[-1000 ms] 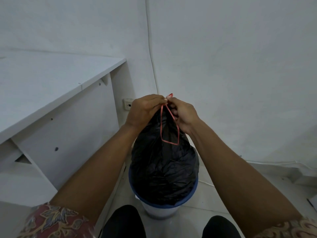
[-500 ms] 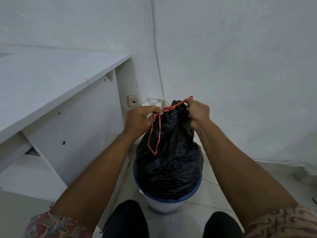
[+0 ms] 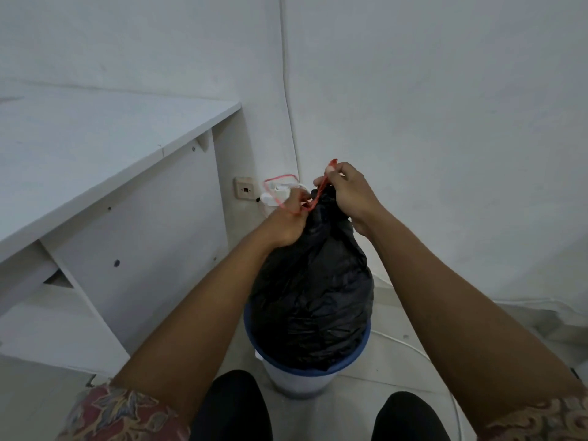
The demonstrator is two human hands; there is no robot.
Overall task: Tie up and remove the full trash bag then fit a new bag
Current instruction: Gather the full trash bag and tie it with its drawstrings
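Half a second ago the red drawstring hung as a long loop down the front of the bag from the left hand; now that loop has been flipped up and over, and stands as a thin red outline at about 10 o'clock from the bag's neck, in front of the wall socket and the white plug. Both hands have drawn closer together at the neck. That reads as a knot being formed: the closing is under way but not cinched, and lifting out has not begun.

Left to right: the white counter fills the 9 o'clock side, bare on top as far as it shows. The left hand is closed in a pinch on the drawstring just at the gathered neck, its loop trailing off to the left. The right hand, at 1 o'clock from the neck, is also closed, thumb and forefinger pinching the other red end, which pokes up above the knuckles, while the lower fingers seem to press against the plastic.

The bag, black and bulging, sits in the bin, a white bin with a blue rim on the floor between the person's knees. What the bag holds is hidden. No new bag is in view.
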